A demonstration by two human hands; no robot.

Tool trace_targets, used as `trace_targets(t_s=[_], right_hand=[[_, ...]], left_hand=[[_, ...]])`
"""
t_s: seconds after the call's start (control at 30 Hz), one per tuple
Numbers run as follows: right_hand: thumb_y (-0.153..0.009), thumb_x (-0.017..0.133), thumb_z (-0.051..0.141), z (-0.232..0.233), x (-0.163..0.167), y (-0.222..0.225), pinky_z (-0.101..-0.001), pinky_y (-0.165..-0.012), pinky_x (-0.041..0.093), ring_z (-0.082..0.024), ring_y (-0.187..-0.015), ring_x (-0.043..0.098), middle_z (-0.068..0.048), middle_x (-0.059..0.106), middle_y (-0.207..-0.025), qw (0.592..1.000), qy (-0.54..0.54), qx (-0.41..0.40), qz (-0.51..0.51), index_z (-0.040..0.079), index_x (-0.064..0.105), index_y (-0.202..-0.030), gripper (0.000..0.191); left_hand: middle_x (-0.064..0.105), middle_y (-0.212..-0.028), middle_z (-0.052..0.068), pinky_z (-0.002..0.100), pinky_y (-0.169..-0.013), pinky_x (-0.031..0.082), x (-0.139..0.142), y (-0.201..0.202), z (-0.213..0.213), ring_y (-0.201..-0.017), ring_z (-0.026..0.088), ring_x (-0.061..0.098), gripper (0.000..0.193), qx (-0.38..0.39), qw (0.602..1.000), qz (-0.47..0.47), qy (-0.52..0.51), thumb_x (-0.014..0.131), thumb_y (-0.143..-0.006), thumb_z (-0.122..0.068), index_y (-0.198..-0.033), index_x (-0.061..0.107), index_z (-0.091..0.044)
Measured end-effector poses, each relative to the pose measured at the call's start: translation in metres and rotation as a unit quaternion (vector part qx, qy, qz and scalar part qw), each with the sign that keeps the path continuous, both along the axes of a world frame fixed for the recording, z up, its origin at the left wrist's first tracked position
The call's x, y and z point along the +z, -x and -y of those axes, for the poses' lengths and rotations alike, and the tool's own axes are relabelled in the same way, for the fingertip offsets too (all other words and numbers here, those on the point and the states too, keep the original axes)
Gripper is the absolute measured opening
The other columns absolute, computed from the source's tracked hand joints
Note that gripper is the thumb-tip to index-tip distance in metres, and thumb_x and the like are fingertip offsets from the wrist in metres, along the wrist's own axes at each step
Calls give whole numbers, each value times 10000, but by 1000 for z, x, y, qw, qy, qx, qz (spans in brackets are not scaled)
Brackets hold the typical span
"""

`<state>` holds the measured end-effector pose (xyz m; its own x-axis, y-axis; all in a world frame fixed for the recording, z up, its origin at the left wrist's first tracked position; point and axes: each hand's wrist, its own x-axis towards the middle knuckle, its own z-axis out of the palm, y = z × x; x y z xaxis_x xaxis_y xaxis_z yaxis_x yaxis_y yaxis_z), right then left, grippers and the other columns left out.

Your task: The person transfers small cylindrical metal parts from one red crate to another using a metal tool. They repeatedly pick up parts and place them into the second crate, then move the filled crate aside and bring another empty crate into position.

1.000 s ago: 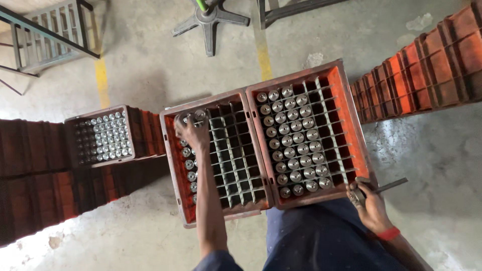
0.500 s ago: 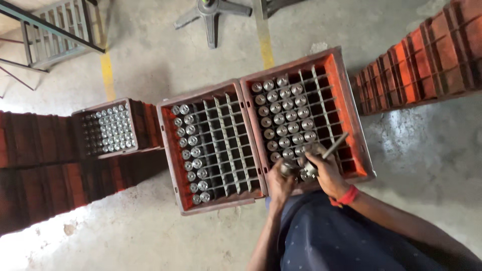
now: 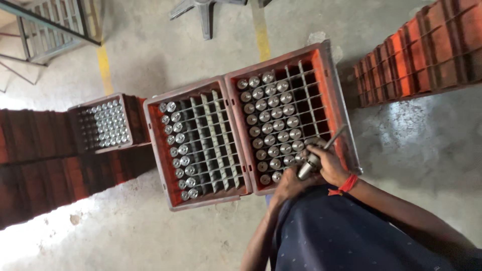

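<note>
The right hand (image 3: pixel 329 163) is closed around a slim grey metal rod tool (image 3: pixel 321 152), gripping it near its thicker lower end at the near edge of the right-hand red plastic crate with a grid of cells (image 3: pixel 341 108). The tool's long axis runs on a slant: the thick end points down and toward the person's left, at the front rows of shiny metal cylinders (image 3: pixel 273 125), while the thin end sticks up and away over the crate's right wall. Held that way, the working end seems to meet the cylinder tops from above.

The left hand (image 3: pixel 288 185) lies just beside the right, fingers curled at the crate's near rim; whether it grips a cylinder I cannot tell.

The left-hand red crate (image 3: pixel 155 145) touches the first, side by side, so cells are within one reach; only its left columns hold cylinders. A third, darker crate full of cylinders (image 3: pixel 103 123) sits well apart on stacked crates
</note>
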<state>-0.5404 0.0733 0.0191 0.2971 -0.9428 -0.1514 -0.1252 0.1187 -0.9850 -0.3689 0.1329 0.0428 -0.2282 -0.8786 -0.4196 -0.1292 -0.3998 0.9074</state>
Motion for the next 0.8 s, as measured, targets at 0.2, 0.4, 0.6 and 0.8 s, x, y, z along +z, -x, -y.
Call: trace_targets(t_s=[0.2,0.4,0.6,0.8], right_hand=[[-1026,577,22,50,-19,65,-328,-873,614,-207,-878,683,-74,671,-912,848,-237,-315,354,58,631,-1124,117],[-1070,575,94,26,-16,78,-302,-773,564,-210,-892,688,-94,698,-953,846,-293,-331,299,32,615,-1106,82],[-1014,564,67,-5,-17,67,-348,-835,605,-210,-883,701,-92,679,-918,858,-279,-289,320,41,621,-1146,146],[-1058,548,56,-22,-38,76,-350,-827,571,-222,-899,684,-94,684,-958,869,-296,-277,285,33,628,-1181,149]], left_hand=[[722,-871,262,545,-603,580,-30,-34,119,-728,451,718,675,79,909,366,181,836,-798,-320,-1313,529,-9],[609,-1410,224,511,-899,578,-28,-47,224,-1177,453,658,578,169,822,363,406,697,-970,-141,-1512,501,-187],[754,-928,156,451,-666,580,-27,-33,181,-754,314,739,252,246,911,227,242,691,-980,-144,-1231,700,-118],[743,-841,171,432,-623,595,-26,-93,26,-751,307,762,187,302,867,332,215,725,-941,-209,-1117,750,-149]])
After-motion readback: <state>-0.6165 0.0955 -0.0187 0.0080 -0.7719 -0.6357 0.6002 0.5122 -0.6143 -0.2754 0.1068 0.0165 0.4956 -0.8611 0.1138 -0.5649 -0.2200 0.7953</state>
